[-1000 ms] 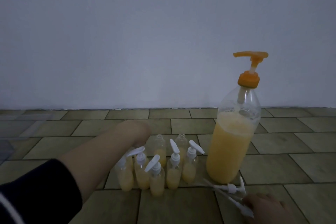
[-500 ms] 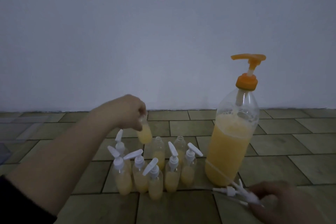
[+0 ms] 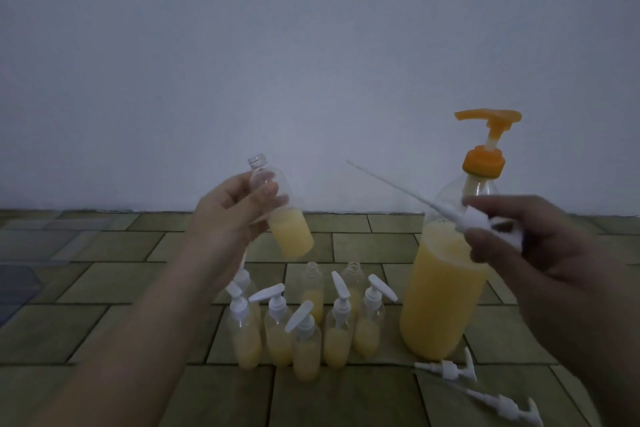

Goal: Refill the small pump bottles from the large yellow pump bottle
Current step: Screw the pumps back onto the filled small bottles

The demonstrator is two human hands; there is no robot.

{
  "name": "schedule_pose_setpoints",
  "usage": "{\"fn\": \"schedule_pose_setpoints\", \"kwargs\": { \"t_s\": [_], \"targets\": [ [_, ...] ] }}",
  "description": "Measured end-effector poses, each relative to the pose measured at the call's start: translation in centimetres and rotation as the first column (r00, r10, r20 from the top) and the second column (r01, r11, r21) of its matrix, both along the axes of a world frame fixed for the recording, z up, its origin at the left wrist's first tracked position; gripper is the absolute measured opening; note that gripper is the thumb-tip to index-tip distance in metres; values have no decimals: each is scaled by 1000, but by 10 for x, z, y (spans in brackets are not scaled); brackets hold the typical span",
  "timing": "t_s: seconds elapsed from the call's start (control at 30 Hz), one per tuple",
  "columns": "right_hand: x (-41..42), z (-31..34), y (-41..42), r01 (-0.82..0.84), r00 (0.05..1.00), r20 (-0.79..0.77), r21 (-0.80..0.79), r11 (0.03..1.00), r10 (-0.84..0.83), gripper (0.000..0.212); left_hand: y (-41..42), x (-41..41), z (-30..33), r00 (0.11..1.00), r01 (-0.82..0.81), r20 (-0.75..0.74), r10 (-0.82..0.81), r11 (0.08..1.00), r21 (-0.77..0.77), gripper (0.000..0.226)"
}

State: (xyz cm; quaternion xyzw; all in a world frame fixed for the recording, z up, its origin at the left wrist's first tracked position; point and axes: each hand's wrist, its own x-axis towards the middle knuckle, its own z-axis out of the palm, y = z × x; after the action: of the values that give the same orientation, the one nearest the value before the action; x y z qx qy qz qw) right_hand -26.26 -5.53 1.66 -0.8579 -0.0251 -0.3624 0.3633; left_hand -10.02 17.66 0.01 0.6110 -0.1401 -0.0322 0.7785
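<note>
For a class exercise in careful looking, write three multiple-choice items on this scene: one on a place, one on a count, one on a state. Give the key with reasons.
1. Where does the large yellow pump bottle stand?
A. Left of the small bottles
B. Right of the small bottles
C. Behind the wall

2. How many loose white pumps lie on the tiled floor at lower right?
A. None
B. Two
C. Five

3. What state is the small bottle in the left hand in?
A. Capped and full
B. Uncapped, partly filled
C. Uncapped, empty

Key: 1 B, it stands to the right of the cluster. 2 B, one loose pump and a second lie there. 3 B, its neck is bare and yellow liquid fills the lower part; the right hand holds a white pump off it.
</note>
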Motion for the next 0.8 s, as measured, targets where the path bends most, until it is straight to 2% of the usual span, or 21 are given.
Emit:
{"fn": "schedule_pose_setpoints", "kwargs": {
  "t_s": [0.03, 0.1, 0.27, 0.43, 0.63, 0.8],
  "targets": [
    [6, 4, 3, 24, 999, 31, -63, 998, -22, 29, -3, -5, -6, 1000, 5, 9, -5, 1000, -12, 41],
    [16, 9, 7, 60, 995, 86, -184, 981, -44, 21, -8, -14, -15, 998, -2, 68, -3, 997, 75, 40],
    [26, 17, 9, 19, 999, 52, -331, 943, -2, 21, -8, -24, -28, 992, 14, 120, -28, 994, 111, 43],
    [31, 19, 6, -35, 999, -15, -389, 921, 31, 22, -4, -27, -26, 988, 24, 144, -48, 986, 162, 46],
    [34, 35, 1, -36, 999, -22, -447, 894, 29, 25, -6, -31, -25, 983, 10, 178, -52, 974, 226, 35],
    [37, 44, 1, -108, 992, -114, -514, 851, 57, 15, -8, -31, -22, 976, 24, 203, -84, 958, 284, 34]
  ]
}}
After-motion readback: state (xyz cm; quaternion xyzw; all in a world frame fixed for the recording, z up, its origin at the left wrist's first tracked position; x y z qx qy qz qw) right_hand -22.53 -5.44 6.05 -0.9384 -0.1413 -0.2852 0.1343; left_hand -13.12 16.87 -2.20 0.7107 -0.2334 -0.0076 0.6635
